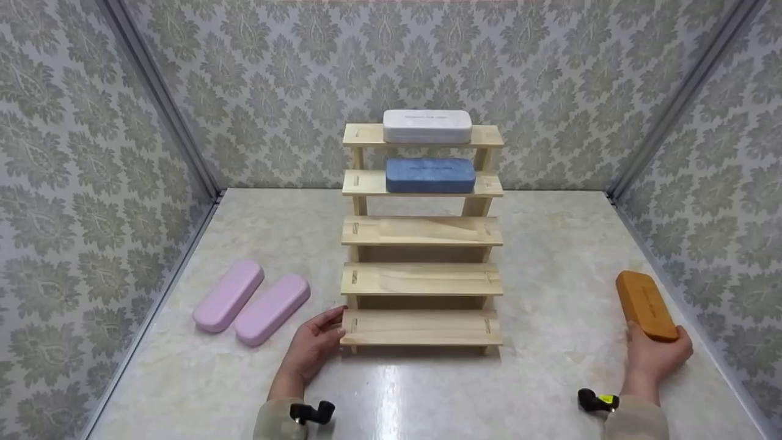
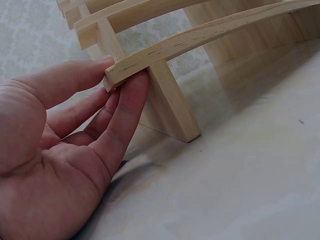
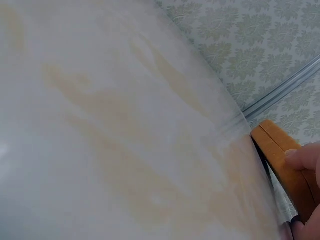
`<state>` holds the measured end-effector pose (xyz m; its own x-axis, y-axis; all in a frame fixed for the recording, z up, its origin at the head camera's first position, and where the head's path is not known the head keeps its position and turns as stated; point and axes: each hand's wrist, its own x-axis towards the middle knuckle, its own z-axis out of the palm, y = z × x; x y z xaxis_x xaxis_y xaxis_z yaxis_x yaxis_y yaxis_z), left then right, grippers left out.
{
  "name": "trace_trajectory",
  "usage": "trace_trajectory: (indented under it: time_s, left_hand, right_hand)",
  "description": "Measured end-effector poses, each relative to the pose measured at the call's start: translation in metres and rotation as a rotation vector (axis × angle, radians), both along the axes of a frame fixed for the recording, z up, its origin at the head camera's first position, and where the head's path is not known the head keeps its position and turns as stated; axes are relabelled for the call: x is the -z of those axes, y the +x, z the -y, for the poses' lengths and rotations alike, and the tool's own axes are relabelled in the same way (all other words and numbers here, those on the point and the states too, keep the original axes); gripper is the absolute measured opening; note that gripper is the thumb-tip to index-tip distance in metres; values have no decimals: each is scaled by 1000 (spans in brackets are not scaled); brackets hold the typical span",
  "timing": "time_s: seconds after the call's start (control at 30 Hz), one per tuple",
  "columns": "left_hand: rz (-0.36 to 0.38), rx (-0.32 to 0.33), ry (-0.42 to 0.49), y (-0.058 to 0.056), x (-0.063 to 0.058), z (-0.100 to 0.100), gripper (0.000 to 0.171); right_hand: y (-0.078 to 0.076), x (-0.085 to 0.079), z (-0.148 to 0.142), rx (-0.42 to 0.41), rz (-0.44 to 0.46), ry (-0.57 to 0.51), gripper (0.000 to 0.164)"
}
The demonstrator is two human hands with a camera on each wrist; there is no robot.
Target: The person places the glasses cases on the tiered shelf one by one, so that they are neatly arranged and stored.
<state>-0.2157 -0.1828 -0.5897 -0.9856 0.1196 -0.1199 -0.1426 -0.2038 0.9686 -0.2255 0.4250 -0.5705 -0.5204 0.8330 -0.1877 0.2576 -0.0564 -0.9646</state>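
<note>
A five-step wooden display rack (image 1: 421,231) stands mid-table. My left hand (image 1: 311,349) pinches the left end of its lowest board; in the left wrist view the thumb is at the board end (image 2: 127,69) and a finger lies under it. Over at the right side of the table, my right hand (image 1: 660,357) grips the near end of an orange glasses case (image 1: 644,300). The right wrist view shows the orange case (image 3: 285,167) at the frame's right edge, with fingers on its side. A white glasses case (image 1: 427,127) lies on the top step, a blue glasses case (image 1: 430,176) one step below.
Two pink glasses cases (image 1: 229,296) (image 1: 272,310) lie side by side, slanted, left of the rack. Patterned walls (image 1: 415,67) enclose the marbled table (image 1: 550,256) at the back and both sides, with metal strips at the corners.
</note>
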Motion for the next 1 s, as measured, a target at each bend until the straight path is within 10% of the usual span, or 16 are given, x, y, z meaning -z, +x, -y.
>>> trace_trajectory:
  time_s: [0.4,1.0]
  left_hand:
    - [9,5,43,1,3,0,61]
    - [16,8,28,-1,1,1,61]
  right_hand:
    - [4,-16,-3,88,-232,-199,95]
    - [11,-33,-4,84,-307,-245,95]
